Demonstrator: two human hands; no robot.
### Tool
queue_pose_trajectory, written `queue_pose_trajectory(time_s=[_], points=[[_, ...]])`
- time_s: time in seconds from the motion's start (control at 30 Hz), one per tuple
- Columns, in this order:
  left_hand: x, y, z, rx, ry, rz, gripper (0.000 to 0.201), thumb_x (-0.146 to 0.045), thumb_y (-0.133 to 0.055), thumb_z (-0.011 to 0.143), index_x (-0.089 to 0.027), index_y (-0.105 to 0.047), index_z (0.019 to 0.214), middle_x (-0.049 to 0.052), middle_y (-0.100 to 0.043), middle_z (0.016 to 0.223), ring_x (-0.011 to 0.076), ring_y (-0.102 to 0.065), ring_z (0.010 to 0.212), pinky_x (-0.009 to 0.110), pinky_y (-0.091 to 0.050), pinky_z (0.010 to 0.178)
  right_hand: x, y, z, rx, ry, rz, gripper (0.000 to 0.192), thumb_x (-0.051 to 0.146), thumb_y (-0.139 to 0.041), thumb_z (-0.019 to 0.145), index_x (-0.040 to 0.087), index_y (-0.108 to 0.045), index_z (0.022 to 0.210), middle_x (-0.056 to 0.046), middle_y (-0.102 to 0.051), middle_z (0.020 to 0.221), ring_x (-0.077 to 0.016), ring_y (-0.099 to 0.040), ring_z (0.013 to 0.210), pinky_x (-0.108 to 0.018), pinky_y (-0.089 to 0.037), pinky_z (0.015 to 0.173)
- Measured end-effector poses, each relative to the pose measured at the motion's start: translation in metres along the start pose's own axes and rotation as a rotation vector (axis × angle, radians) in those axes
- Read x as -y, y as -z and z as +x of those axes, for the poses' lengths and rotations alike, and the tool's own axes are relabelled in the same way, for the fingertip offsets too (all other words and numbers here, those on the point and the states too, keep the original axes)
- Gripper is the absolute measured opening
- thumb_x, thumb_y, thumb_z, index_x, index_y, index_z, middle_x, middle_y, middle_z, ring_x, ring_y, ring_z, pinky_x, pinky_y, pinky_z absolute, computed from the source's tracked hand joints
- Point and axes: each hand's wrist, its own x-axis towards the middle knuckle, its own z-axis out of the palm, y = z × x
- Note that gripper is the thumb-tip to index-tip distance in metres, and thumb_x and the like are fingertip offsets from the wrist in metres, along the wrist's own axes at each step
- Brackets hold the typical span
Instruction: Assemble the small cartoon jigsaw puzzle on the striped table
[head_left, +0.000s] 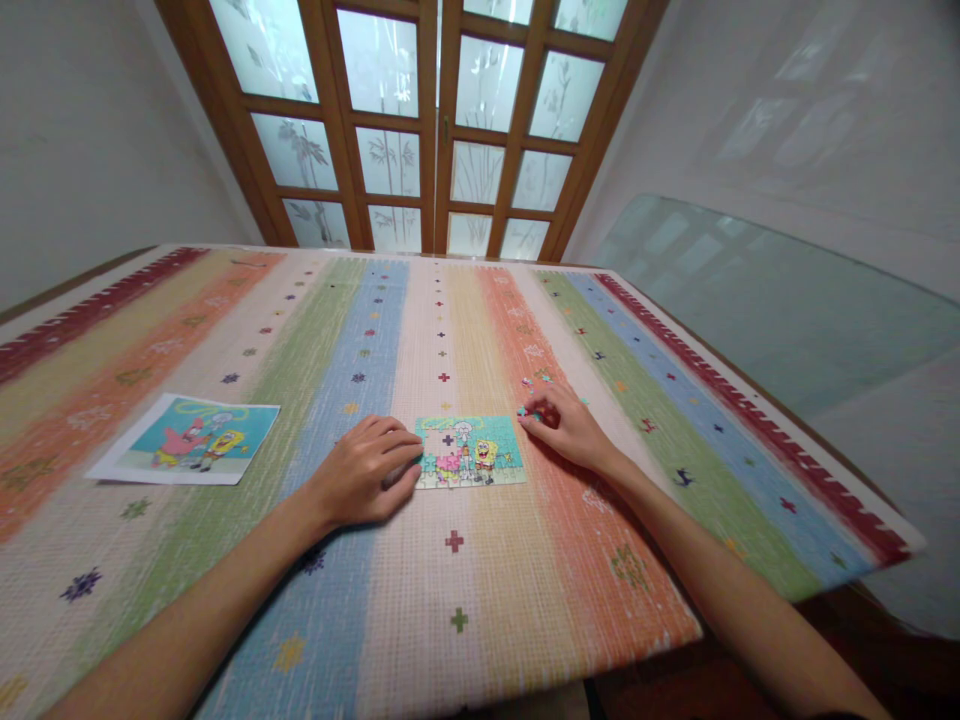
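A small jigsaw puzzle (506,455) with cartoon figures lies on the striped cloth in front of me. A gap in its left half lets the cloth and a dark cross show through. My left hand (375,468) rests palm down at the puzzle's left edge, fingers loosely bent and fingertips touching it. Just off the right edge, my right hand (562,425) pinches a small puzzle piece (523,412) between thumb and fingers. Several loose pieces (541,378) lie just beyond that hand, partly hidden by it.
On the left lies a printed picture sheet (210,440) with the same cartoon figures. The striped tablecloth (457,580) covers the table, whose front edge is near me. Wooden doors with glass panes (390,160) stand beyond, and a pale glass panel (750,290) leans at the right wall.
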Motion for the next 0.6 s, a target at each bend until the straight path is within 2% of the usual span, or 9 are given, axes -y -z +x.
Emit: queue_pose_trajectory(time_s=[0.13, 0.33, 0.6], points=[[0.000, -0.001, 0.000, 0.005, -0.011, 0.011, 0.017, -0.020, -0.056, 0.094, -0.019, -0.072, 0.100, 0.007, -0.077, 0.096, 0.0243, -0.067, 0.088, 0.042, -0.054, 0.078, 0.007, 0.000, -0.001, 0.019, -0.108, 0.212, 0.019, 0.040, -0.065, 0.088, 0.021, -0.064, 0.086, -0.005, -0.070, 0.081, -0.0202, -0.062, 0.072, -0.036, -0.048, 0.070], [-0.001, -0.001, 0.000, -0.032, 0.004, 0.020, 0.021, -0.019, -0.057, 0.094, -0.018, -0.070, 0.110, 0.009, -0.077, 0.101, 0.0253, -0.067, 0.091, 0.042, -0.055, 0.079, 0.021, -0.002, -0.002, 0.023, -0.234, 0.519, 0.026, 0.045, -0.072, 0.082, 0.021, -0.066, 0.088, -0.005, -0.073, 0.077, -0.0182, -0.065, 0.065, -0.035, -0.050, 0.064], [-0.005, -0.003, 0.001, -0.058, -0.002, 0.048, 0.027, -0.022, -0.058, 0.097, -0.016, -0.064, 0.123, 0.010, -0.076, 0.103, 0.0246, -0.067, 0.092, 0.041, -0.055, 0.080, 0.039, -0.013, -0.006, 0.191, -0.302, 0.710, 0.026, 0.045, -0.076, 0.080, 0.021, -0.067, 0.087, -0.004, -0.072, 0.075, -0.0152, -0.061, 0.059, -0.031, -0.046, 0.055]])
